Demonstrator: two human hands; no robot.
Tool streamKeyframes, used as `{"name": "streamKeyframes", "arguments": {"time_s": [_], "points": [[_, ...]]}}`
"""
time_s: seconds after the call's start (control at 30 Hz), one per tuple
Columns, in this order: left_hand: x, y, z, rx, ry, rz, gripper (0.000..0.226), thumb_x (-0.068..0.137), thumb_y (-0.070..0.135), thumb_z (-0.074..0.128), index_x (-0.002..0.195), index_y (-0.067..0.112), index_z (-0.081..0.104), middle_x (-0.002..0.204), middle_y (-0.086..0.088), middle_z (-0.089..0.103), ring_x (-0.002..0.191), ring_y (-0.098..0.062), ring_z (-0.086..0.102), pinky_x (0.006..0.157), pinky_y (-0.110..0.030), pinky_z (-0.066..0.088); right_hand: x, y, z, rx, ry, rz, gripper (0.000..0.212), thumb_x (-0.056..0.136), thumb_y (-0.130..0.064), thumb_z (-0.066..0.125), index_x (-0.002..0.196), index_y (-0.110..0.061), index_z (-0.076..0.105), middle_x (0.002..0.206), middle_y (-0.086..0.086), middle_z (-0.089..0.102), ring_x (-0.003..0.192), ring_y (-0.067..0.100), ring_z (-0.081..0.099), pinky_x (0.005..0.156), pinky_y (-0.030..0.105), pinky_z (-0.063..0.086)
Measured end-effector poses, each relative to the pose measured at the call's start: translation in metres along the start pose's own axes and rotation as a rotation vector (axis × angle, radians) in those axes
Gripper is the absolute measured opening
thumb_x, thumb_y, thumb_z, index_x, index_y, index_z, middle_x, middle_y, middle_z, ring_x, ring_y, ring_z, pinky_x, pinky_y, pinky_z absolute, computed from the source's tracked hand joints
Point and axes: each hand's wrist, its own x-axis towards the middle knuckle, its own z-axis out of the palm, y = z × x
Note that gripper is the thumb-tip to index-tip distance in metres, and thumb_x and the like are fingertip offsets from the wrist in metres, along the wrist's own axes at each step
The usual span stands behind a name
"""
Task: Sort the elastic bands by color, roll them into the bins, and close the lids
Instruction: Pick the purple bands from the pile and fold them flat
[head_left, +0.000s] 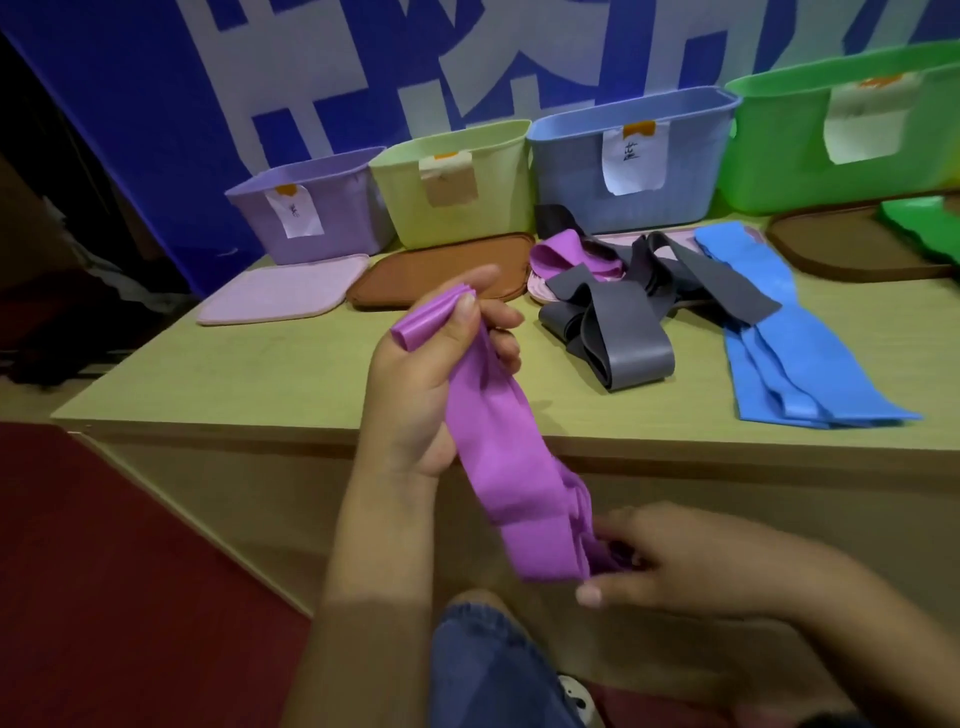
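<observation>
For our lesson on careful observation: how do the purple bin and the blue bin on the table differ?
The purple bin stands at the left end of the row; the blue bin is third along. The purple bin looks smaller and lower than the blue bin. A pink lid lies before the purple bin; grey elastic bands lie before the blue bin. Both stand open and carry white paper labels.
</observation>
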Motion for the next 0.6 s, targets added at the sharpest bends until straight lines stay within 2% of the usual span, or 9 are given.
{"name": "streamKeyframes", "arguments": {"time_s": [0.07, 0.1, 0.13, 0.2, 0.27, 0.3, 0.37, 0.43, 0.6], "points": [[-0.002, -0.001, -0.005, -0.065, 0.023, -0.008, 0.023, 0.087, 0.01, 0.049, 0.106, 0.006, 0.061, 0.069, -0.002, 0.065, 0.056, -0.009, 0.058, 0.057, -0.021, 0.051, -0.028, -0.015, -0.034, -0.144, -0.088, 0.004, 0.037, 0.079, -0.067, 0.053, 0.099, -0.036, 0.056, 0.088, -0.016, 0.062, 0.078, -0.001, 0.057, 0.074, 0.025, 0.049], [-0.002, -0.001, -0.006, -0.091, 0.034, -0.01, 0.023, 0.086, 0.01, 0.049, 0.106, 0.006, 0.061, 0.068, -0.002, 0.065, 0.056, -0.009, 0.058, 0.057, -0.021, 0.051, -0.038, -0.023, -0.052, -0.154, -0.064, 0.007, 0.042, 0.074, -0.07, 0.053, 0.105, -0.042, 0.058, 0.093, -0.02, 0.065, 0.082, -0.006, 0.06, 0.077, 0.024, 0.05], [-0.002, -0.001, -0.008, -0.115, 0.042, -0.015, 0.023, 0.086, 0.011, 0.05, 0.105, 0.006, 0.061, 0.068, -0.002, 0.065, 0.056, -0.009, 0.058, 0.056, -0.021, 0.051, -0.043, -0.031, -0.068, -0.134, 0.041, 0.018, 0.047, 0.067, -0.073, 0.052, 0.105, -0.047, 0.059, 0.092, -0.024, 0.067, 0.083, -0.01, 0.06, 0.078, 0.021, 0.05], [-0.002, -0.002, -0.008, -0.16, 0.042, -0.029, 0.024, 0.084, 0.011, 0.051, 0.105, 0.006, 0.062, 0.068, -0.002, 0.064, 0.056, -0.009, 0.058, 0.056, -0.021, 0.051, -0.042, -0.042, -0.1, -0.032, 0.429, -0.014, 0.045, 0.059, -0.07, 0.05, 0.096, -0.047, 0.061, 0.078, -0.022, 0.07, 0.072, -0.01, 0.063, 0.07, 0.018, 0.05], [-0.003, -0.003, -0.008, -0.19, 0.041, -0.059, 0.025, 0.083, 0.011, 0.052, 0.105, 0.005, 0.062, 0.069, -0.004, 0.064, 0.056, -0.01, 0.058, 0.056, -0.021, 0.052, -0.023, -0.043, -0.134, 0.066, 0.772, -0.06, 0.031, 0.071, -0.055, 0.057, 0.092, -0.034, 0.065, 0.071, -0.01, 0.07, 0.065, -0.002, 0.065, 0.066, 0.021, 0.049], [-0.003, -0.005, -0.007, -0.189, 0.044, -0.081, 0.025, 0.084, 0.01, 0.052, 0.106, 0.005, 0.062, 0.069, -0.005, 0.064, 0.056, -0.01, 0.058, 0.057, -0.022, 0.052, -0.007, -0.041, -0.151, 0.023, 0.826, -0.039, 0.027, 0.078, -0.046, 0.059, 0.095, -0.025, 0.066, 0.076, -0.008, 0.07, 0.068, 0.003, 0.065, 0.066, 0.022, 0.048], [-0.004, -0.007, -0.007, -0.162, 0.065, -0.125, 0.022, 0.088, 0.009, 0.052, 0.107, 0.006, 0.063, 0.071, -0.006, 0.064, 0.058, -0.012, 0.059, 0.058, -0.023, 0.052, 0.033, -0.033, -0.178, -0.174, 0.769, 0.055, 0.031, 0.085, -0.038, 0.062, 0.107, -0.016, 0.065, 0.096, 0.003, 0.069, 0.079, 0.012, 0.061, 0.065, 0.023, 0.044], [-0.004, -0.008, -0.009, -0.123, 0.103, -0.149, 0.02, 0.093, 0.008, 0.05, 0.106, 0.007, 0.065, 0.071, -0.006, 0.064, 0.059, -0.013, 0.059, 0.058, -0.024, 0.052, 0.077, -0.023, -0.194, -0.336, 0.679, 0.143, 0.042, 0.087, -0.037, 0.062, 0.121, -0.013, 0.059, 0.114, 0.011, 0.063, 0.093, 0.019, 0.056, 0.074, 0.026, 0.04], [-0.002, -0.005, -0.023, -0.07, 0.124, -0.142, 0.024, 0.088, 0.016, 0.053, 0.107, 0.008, 0.066, 0.072, -0.007, 0.065, 0.061, -0.014, 0.06, 0.058, -0.024, 0.052, 0.157, 0.008, -0.211, -0.59, 0.515, 0.218, 0.046, 0.089, -0.033, 0.06, 0.13, -0.014, 0.053, 0.127, 0.011, 0.057, 0.111, 0.029, 0.053, 0.091, 0.035, 0.044]]}}
